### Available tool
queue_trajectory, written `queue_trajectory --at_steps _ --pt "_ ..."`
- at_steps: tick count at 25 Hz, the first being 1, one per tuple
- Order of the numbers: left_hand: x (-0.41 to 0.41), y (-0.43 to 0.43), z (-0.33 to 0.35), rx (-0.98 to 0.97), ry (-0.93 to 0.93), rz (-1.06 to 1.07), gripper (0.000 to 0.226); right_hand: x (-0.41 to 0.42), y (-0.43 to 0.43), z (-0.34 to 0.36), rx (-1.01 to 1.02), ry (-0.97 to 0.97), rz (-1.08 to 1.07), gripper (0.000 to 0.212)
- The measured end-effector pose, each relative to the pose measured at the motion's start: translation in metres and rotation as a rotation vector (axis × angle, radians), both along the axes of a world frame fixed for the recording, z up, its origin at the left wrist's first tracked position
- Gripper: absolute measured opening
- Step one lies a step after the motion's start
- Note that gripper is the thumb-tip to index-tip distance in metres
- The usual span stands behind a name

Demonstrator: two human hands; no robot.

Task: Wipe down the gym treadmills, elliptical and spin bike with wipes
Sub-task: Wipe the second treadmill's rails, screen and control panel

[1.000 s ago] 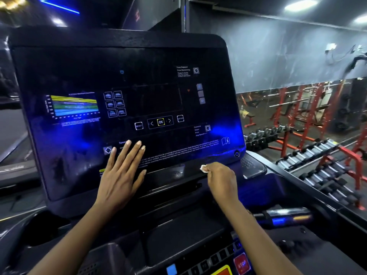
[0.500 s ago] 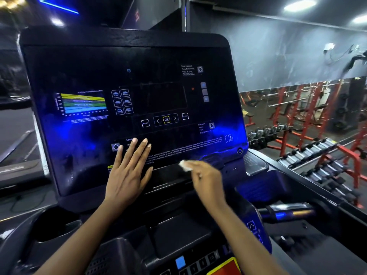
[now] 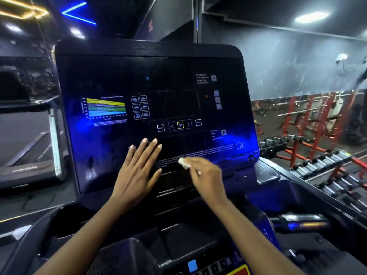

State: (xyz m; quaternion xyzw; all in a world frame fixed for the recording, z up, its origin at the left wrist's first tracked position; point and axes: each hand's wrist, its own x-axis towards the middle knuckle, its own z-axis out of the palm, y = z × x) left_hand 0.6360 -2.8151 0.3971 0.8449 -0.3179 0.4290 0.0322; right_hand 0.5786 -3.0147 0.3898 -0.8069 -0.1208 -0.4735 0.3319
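Wipe (image 3: 184, 163) pinched by right hand (image 3: 206, 176) against console (image 3: 119, 76).

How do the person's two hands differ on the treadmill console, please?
The left hand lies flat with straight fingers on the console screen; the right hand is curled. The left hand holds nothing; the right hand pinches a small white wipe. Both sit at the screen's lower part.
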Motion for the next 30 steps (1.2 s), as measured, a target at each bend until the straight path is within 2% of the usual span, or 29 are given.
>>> queue_trajectory --at_steps 2,5,8,10,12,15,22,23,25,28,30 --pt "0.004 0.017 0.017 -0.064 -0.050 0.036 0.060 0.017 -0.009 0.049 0.058 -0.115 -0.047 0.032" --pt "0.017 0.038 0.038 -0.130 -0.059 0.145 0.062 0.063 -0.015 0.129 -0.012 -0.222 -0.072 0.031" --pt "0.026 0.044 0.039 -0.112 -0.050 0.230 0.065 0.115 -0.016 0.186 -0.079 -0.169 -0.087 0.029" --pt "0.028 0.044 0.038 -0.069 -0.080 0.261 0.065 0.136 -0.021 0.198 -0.098 -0.104 -0.110 0.028" --pt "0.030 0.044 0.036 -0.052 -0.107 0.274 0.065 0.142 -0.024 0.187 -0.206 -0.200 -0.157 0.032" --pt "0.031 0.044 0.035 -0.054 -0.137 0.276 0.065 0.126 -0.020 0.145 -0.370 -0.306 -0.109 0.039" --pt "0.032 0.043 0.034 -0.077 -0.161 0.269 0.063 0.065 -0.003 0.029 -0.660 -0.254 0.126 0.043" --pt "0.032 0.043 0.034 -0.078 -0.163 0.271 0.063 0.061 -0.002 0.028 -0.654 -0.259 0.149 0.040" --pt "0.032 0.043 0.033 -0.081 -0.163 0.270 0.063 0.065 0.006 0.054 -0.504 -0.321 0.134 0.038" --pt "0.033 0.042 0.033 -0.079 -0.176 0.275 0.063 0.102 0.024 0.144 -0.193 -0.377 0.012 0.034" --pt "0.033 0.042 0.033 -0.074 -0.178 0.274 0.063 0.127 0.032 0.194 -0.193 -0.310 -0.056 0.026"
